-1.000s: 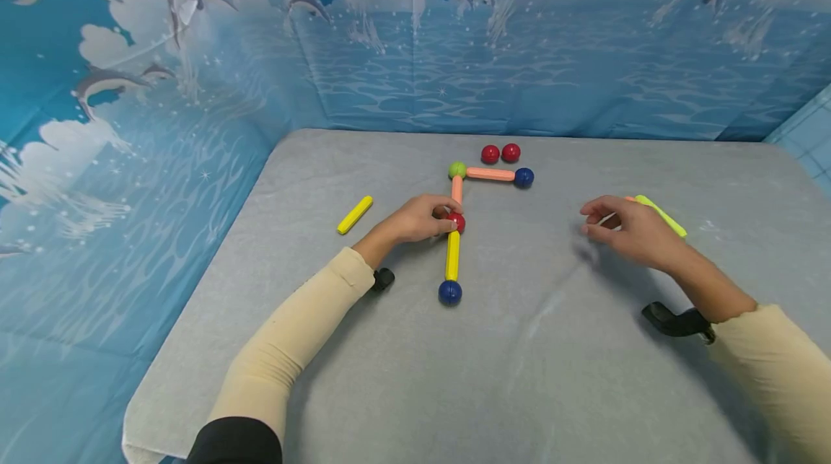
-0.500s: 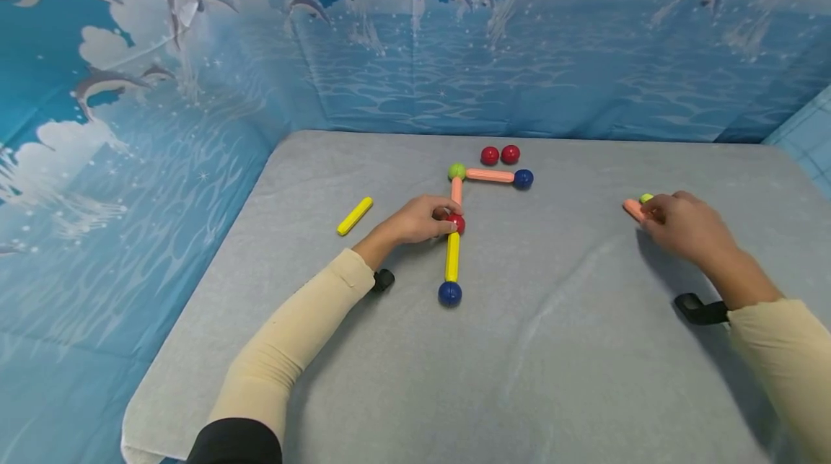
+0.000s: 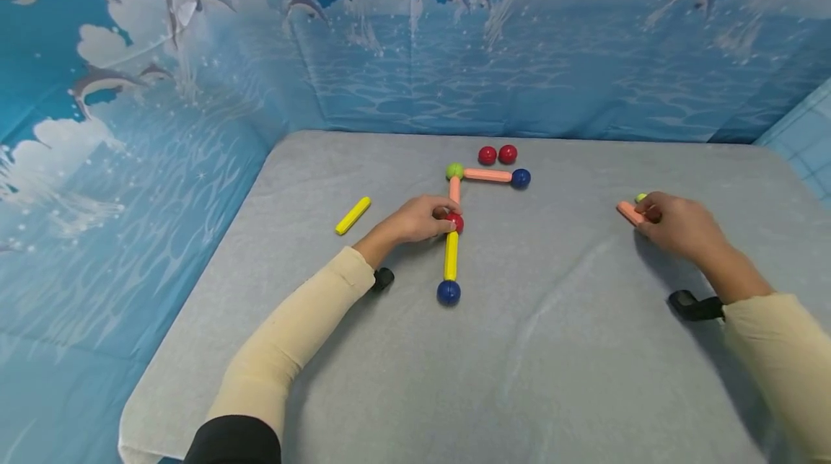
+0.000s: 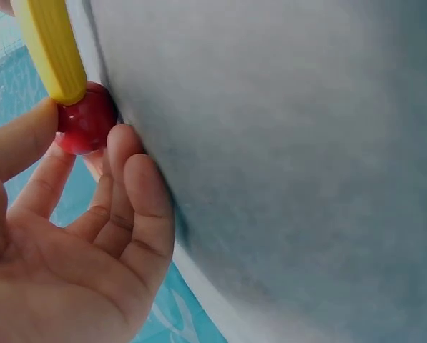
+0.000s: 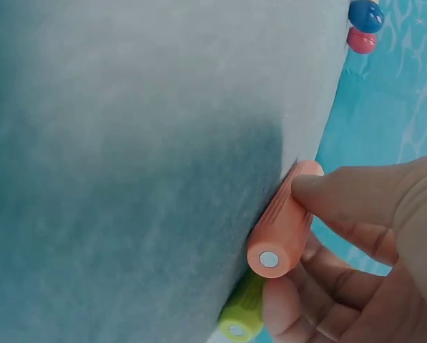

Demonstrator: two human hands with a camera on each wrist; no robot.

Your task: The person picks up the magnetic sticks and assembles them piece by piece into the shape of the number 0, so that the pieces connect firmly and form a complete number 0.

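Pinching a red ball (image 4: 86, 127) between thumb and fingers, the left hand (image 3: 418, 219) holds it between a yellow rod (image 3: 451, 256) and a salmon rod (image 3: 455, 190) near the gray table's (image 3: 519, 356) middle. Toward the table's right side, the right hand (image 3: 684, 227) clamps thumb and fingers on a metal-tipped salmon rod (image 5: 281, 232), just beside a yellow-green rod (image 5: 244, 309).

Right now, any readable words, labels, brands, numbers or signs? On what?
No readable text in any view.
Salmon rod, green rod, held red ball, yellow rod against it: no lettering visible.
Dolphin backdrop, gray cloth: no lettering visible.
Black right-wrist mount: too small to tell.
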